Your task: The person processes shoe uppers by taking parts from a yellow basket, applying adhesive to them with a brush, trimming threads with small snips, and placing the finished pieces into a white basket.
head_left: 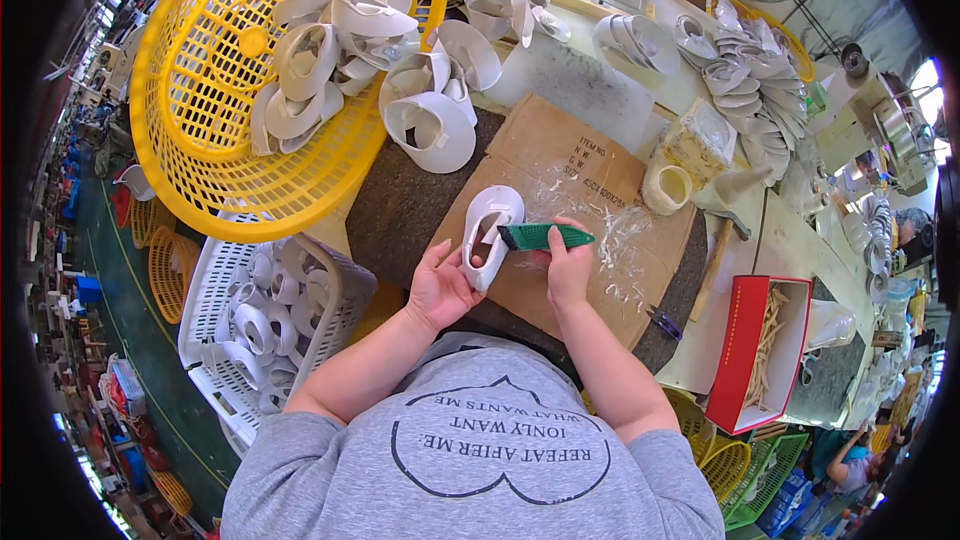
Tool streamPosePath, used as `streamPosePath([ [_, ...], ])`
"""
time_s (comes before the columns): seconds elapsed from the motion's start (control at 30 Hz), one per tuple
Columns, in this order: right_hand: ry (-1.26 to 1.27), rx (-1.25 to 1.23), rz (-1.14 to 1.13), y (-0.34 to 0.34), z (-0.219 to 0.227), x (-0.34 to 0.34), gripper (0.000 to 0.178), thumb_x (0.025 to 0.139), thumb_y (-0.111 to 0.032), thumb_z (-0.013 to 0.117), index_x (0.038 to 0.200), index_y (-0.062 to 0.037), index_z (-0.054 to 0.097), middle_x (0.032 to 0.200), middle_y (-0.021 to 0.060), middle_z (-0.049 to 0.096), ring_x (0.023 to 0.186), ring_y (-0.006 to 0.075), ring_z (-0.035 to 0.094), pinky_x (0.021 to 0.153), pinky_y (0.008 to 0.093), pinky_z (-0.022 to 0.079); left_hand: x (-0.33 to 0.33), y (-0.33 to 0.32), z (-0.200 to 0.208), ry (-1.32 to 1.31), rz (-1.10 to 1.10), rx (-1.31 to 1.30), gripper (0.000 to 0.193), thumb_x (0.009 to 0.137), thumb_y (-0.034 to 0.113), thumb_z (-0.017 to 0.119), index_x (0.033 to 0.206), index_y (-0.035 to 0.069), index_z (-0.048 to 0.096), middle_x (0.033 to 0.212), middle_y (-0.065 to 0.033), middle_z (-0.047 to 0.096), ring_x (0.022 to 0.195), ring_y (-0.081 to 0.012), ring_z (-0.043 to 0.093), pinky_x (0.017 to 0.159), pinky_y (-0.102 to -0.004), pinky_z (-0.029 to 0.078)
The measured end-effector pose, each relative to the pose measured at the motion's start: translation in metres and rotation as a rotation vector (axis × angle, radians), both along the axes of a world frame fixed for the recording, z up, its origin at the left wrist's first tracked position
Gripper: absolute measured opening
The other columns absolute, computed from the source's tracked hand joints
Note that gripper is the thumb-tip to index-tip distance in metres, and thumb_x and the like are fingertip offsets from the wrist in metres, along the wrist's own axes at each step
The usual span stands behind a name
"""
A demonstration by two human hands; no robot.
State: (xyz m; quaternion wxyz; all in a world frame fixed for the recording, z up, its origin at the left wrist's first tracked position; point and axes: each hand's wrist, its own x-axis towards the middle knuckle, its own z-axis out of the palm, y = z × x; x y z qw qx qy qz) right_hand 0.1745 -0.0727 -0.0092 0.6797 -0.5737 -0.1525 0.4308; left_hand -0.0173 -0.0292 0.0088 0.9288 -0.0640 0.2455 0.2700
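A white shoe upper (pixel 507 202) is held by my left hand (pixel 440 288), with a fingertip showing inside its opening. The fingers on its near end are curled, and the thumb points away from it. My right hand (pixel 569 270) is closed around a green-handled brush (pixel 545 237). The brush's dark bristle end meets the right edge of the upper, over its opening. Both hands are above a flattened cardboard sheet (pixel 535 145), which carries whitish smears and scraps to the right of the brush.
A yellow basket (pixel 165 155) with shoe uppers leans in from the far left; more uppers (pixel 430 130) lie beside it. Below stands a white crate (pixel 335 280) of uppers. To the right are snips (pixel 664 322), a hammer (pixel 717 250), a cup (pixel 667 187) and a red box (pixel 733 355) of sticks.
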Motion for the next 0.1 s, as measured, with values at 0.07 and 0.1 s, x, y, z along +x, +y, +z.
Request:
streamPosePath([
  [0.07, -0.074, 0.023, 0.032, 0.013, -0.006, 0.003, 0.018, 0.091, -0.006, 0.051, 0.108, -0.0046, 0.048, 0.096, 0.0093, 0.055, 0.081, 0.0181, 0.06, 0.06, 0.0305, 0.056, -0.009, 0.0, -0.019, 0.055, 0.005, 0.032, 0.043, 0.086, 0.039, 0.05, 0.119, 0.012, 0.051, 0.095, -0.0036, 0.061, 0.09, -0.0201, 0.058, 0.076, -0.0378, 0.048],
  [0.1, -0.1, 0.016, 0.061, 0.018, -0.005, 0.005, 0.019, 0.091, -0.007, 0.052, 0.109, -0.0059, 0.048, 0.1, 0.0108, 0.054, 0.082, 0.0188, 0.061, 0.058, 0.0298, 0.056, -0.011, 0.002, -0.017, 0.137, -0.003, 0.064, 0.044, 0.085, 0.038, 0.05, 0.121, 0.012, 0.05, 0.095, -0.0033, 0.061, 0.091, -0.021, 0.058, 0.076, -0.0396, 0.049],
])
